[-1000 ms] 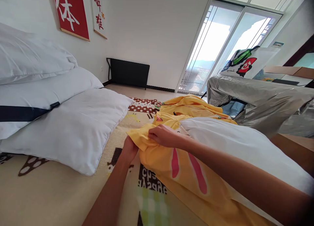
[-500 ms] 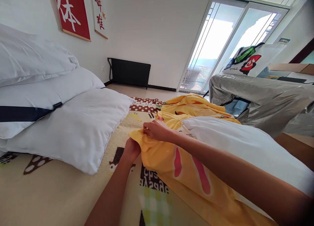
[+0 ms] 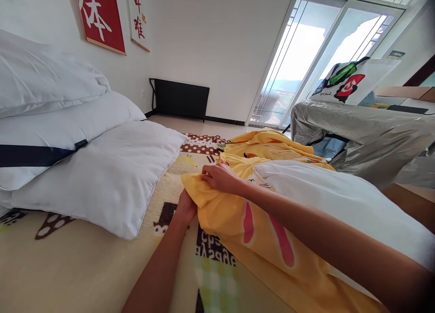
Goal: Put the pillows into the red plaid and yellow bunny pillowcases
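Note:
A yellow pillowcase (image 3: pixel 220 211) with pink rabbit-ear prints lies over part of a white pillow (image 3: pixel 316 186). My left hand (image 3: pixel 186 206) grips the near-left corner of the pillowcase from beneath, its fingers mostly hidden by the cloth. Just above and to the right, my right hand (image 3: pixel 220 177) is closed on the same corner, pinching the fabric from on top. The cloth bunches between both hands, and my right forearm crosses over the pillowcase and the pillow. More crumpled yellow fabric (image 3: pixel 272 143) lies behind them.
White pillows (image 3: pixel 84 181) are stacked on the left, on a patterned beige blanket (image 3: pixel 84 267). To the right stands a silver-covered bulky object (image 3: pixel 367 132) with a printed white bag (image 3: pixel 343 84) on top. A black panel (image 3: pixel 180 99) leans at the far wall, near sliding glass doors (image 3: pixel 306 55).
Both hands have shifted very slightly to the right in view, still holding the pillowcase corner. The corner's tip stands a little higher. The view itself has moved slightly.

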